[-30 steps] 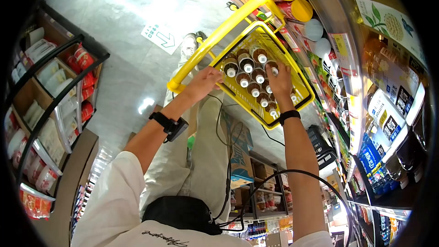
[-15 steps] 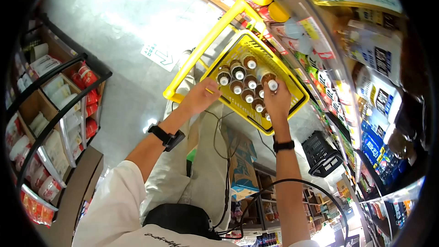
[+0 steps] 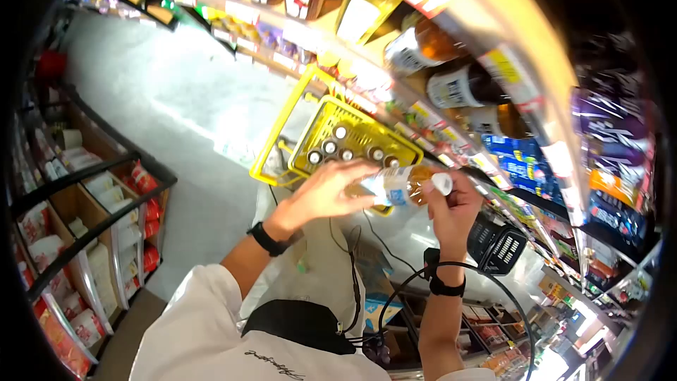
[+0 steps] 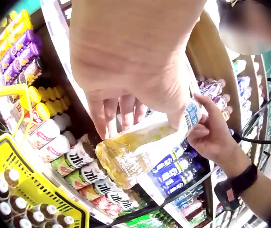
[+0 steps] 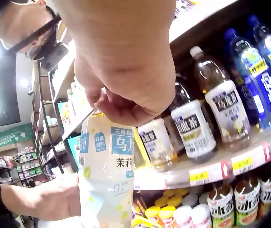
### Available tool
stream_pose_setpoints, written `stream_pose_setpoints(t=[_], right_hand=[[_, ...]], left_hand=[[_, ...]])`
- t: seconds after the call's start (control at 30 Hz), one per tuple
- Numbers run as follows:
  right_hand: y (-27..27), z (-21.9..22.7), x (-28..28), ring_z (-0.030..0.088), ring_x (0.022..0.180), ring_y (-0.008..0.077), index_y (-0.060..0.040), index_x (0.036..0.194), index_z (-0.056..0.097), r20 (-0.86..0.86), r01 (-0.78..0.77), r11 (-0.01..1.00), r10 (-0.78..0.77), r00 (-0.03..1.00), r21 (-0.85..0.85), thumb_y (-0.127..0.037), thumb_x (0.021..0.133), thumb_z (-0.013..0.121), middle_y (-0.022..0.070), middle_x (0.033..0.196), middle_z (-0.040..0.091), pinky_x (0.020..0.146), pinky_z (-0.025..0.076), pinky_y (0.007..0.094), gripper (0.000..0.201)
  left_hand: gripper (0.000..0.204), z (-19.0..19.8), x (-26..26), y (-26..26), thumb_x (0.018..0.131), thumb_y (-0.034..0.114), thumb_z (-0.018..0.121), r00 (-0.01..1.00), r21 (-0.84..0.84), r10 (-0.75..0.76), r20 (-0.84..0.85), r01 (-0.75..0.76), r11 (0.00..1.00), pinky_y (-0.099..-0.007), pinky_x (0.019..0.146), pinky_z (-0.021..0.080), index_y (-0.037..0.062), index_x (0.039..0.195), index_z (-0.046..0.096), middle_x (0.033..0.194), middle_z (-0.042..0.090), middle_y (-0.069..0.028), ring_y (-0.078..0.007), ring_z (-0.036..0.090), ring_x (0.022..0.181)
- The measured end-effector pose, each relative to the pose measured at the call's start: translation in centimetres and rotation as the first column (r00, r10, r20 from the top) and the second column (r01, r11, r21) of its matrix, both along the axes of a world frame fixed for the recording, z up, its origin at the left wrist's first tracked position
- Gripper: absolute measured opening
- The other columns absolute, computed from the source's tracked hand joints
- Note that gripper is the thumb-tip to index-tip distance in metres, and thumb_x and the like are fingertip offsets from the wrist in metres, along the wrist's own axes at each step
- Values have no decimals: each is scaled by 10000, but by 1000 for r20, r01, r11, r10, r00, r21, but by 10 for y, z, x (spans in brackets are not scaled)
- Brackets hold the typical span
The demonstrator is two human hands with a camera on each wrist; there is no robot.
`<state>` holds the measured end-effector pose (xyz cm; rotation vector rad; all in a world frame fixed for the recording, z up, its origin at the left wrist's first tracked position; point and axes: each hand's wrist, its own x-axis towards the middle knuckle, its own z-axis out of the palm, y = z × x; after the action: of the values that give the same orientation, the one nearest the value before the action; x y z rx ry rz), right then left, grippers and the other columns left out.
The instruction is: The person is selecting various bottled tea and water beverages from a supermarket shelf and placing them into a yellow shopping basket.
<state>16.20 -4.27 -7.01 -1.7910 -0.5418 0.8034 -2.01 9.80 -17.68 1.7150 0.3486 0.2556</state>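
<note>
A clear bottle of amber drink with a white and pale-blue label (image 3: 396, 188) lies tilted between both hands, above and beside the yellow basket (image 3: 391, 142). My left hand (image 3: 328, 194) holds its body, thumb on one side and fingers on the other. At the white-capped end, my right hand (image 3: 455, 212) grips the bottle. In the left wrist view the bottle's base (image 4: 121, 164) points down and left. The right wrist view shows the label (image 5: 107, 175) below my right hand (image 5: 126, 80), whose curled fingers hide the cap. Several dark, white-capped bottles (image 3: 329, 147) stand in the basket.
Shelves of bottled drinks (image 3: 451, 88) run along the right side. A black basket (image 3: 497, 243) stands on the floor at the right. Shelves with packets (image 3: 106, 197) line the left. Cables hang by my legs. A person's head (image 5: 26, 23) is at the right wrist view's upper left.
The amber bottle has come up out of the basket in my right hand. My left hand has left the basket's side and now holds the bottle too. The head view has shifted toward the shelves.
</note>
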Motion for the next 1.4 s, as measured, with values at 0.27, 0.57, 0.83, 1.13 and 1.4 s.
stream_pose_setpoints(t=[0.27, 0.57, 0.83, 1.13, 1.4], right_hand=[[5, 104, -7, 556, 754, 9, -24, 1175, 635, 139, -11, 967, -25, 990, 255, -97, 826, 869, 4, 978, 667, 601, 429, 169, 426], [45, 174, 12, 708, 947, 180, -19, 1282, 580, 542, -181, 972, 73, 837, 149, -123, 766, 881, 94, 1132, 694, 667, 576, 274, 606], [101, 193, 48, 669, 1019, 177, 41, 1257, 606, 818, -258, 958, 47, 573, 126, -71, 846, 805, 107, 1154, 652, 831, 559, 311, 471], [141, 197, 74, 692, 876, 211, 33, 1186, 648, 742, -182, 979, 58, 668, 88, -165, 856, 801, 144, 1057, 674, 770, 560, 339, 414], [193, 177, 117, 690, 879, 320, 48, 1149, 653, 779, -107, 988, 156, 608, -114, -363, 953, 720, 223, 967, 709, 789, 533, 402, 461]], left_hand=[[716, 115, 25, -1, 783, 263, 864, 969, 356, 91, 228, -170, 919, -441, 846, 569, 20, 1384, 562, 1175, 664, -187, -395, 677, 1011], [751, 240, 70, 47, 767, 123, 821, 803, 433, 93, 588, -409, 803, -444, 931, 552, -11, 1430, 494, 1253, 618, -237, -431, 636, 1133], [724, 250, 114, 104, 894, 230, 731, 823, 494, 13, 568, -353, 795, -490, 958, 534, -48, 1481, 409, 1245, 629, -321, -481, 620, 1149], [752, 246, 145, 139, 947, 357, 670, 882, 519, 79, 464, -343, 783, -480, 1000, 511, -17, 1527, 374, 1330, 594, -325, -474, 597, 1211], [644, 229, 179, 172, 951, 357, 679, 805, 505, 203, 558, -524, 686, -484, 930, 535, -108, 1346, 473, 1165, 631, -325, -469, 630, 1090]])
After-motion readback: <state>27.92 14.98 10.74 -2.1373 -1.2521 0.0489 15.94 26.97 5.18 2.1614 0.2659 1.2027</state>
